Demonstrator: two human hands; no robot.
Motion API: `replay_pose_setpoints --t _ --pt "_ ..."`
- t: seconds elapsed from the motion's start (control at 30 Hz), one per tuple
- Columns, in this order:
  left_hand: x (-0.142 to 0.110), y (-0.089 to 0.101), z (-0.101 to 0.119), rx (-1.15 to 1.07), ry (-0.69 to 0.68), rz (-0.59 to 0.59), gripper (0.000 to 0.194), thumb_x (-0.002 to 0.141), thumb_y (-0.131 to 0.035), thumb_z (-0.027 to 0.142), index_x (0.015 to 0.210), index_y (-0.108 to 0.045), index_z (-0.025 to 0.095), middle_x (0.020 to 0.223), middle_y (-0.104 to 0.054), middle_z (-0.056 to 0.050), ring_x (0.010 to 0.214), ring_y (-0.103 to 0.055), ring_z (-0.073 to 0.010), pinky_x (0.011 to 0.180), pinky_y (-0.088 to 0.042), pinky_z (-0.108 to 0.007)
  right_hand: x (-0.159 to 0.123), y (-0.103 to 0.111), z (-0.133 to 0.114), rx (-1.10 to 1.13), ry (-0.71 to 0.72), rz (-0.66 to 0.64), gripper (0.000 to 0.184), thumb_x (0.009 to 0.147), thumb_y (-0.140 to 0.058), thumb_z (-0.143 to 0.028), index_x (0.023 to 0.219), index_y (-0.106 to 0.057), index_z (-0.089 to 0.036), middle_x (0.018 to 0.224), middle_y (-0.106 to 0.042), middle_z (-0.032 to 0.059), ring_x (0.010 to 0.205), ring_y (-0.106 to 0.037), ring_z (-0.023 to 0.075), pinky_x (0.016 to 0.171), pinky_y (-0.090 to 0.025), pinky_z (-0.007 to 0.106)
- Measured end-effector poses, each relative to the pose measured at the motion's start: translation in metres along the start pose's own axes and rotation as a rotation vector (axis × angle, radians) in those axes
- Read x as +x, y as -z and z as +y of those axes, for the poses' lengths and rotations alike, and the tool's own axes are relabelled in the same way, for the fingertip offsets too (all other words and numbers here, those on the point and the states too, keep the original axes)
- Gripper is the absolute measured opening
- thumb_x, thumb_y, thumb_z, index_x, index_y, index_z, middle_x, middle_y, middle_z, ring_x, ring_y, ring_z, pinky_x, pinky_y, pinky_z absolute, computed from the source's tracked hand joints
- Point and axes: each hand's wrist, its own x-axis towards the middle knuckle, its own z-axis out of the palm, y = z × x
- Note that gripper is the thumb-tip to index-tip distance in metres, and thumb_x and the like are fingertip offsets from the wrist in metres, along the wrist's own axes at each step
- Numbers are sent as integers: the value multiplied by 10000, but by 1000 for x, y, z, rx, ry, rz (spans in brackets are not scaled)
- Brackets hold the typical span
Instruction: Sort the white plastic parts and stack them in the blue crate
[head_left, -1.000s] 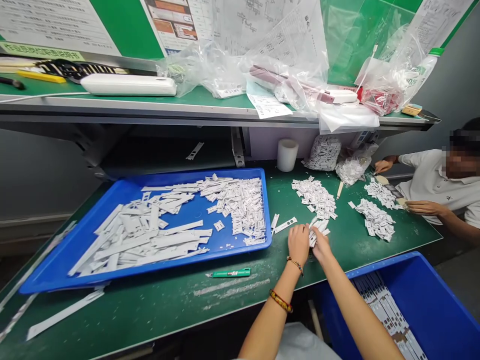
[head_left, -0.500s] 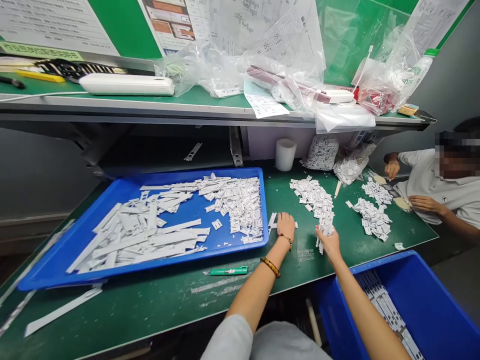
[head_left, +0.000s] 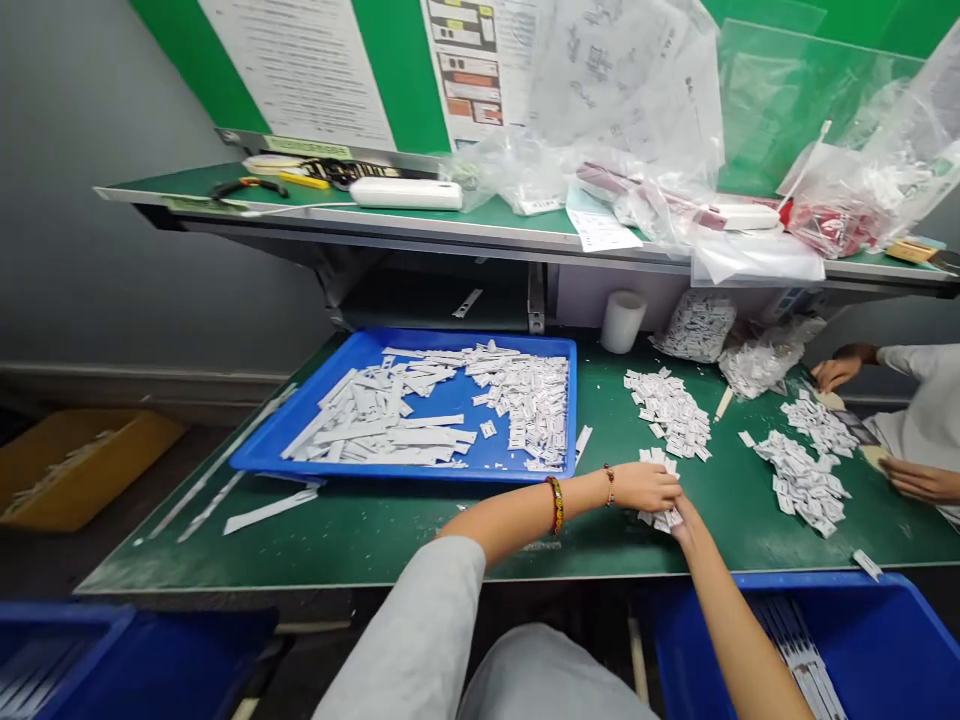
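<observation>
lower right: white pieces [head_left: 656, 456] partly covered by left hand [head_left: 651, 486] and right hand [head_left: 683, 514], perhaps for bunching; fingers' grip cannot be told.

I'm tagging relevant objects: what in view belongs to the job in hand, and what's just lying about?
Probably in use: white pieces at left hand and right hand; loose white pile beyond; blue tray.

Probably just lying about: white roll; elongated white object; small yellow item.
</observation>
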Motion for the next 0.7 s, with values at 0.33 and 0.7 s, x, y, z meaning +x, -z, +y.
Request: replay_pose_setpoints --t 0.33,0.7 --pt "-28 20 -30 -10 556 205 168 865 -586 182 952 -708 260 1063 -687 -91 1118 -583 -235 1069 -407 -423 -4 25 3 249 72 209 514 466 -895 -404 885 -703 -177 832 -758 56 741 -724 234 721 -613 375" --pt "-42 27 -88 -86 993 254 358 930 -604 362 1228 -584 165 1233 -612 -100 1053 -627 -227 888 -551 -447 -33 3 -6 -118 291 375 495 435 -880 -372 843 -692 -164 820 -758 84 809 -719 255 814 -564 378"
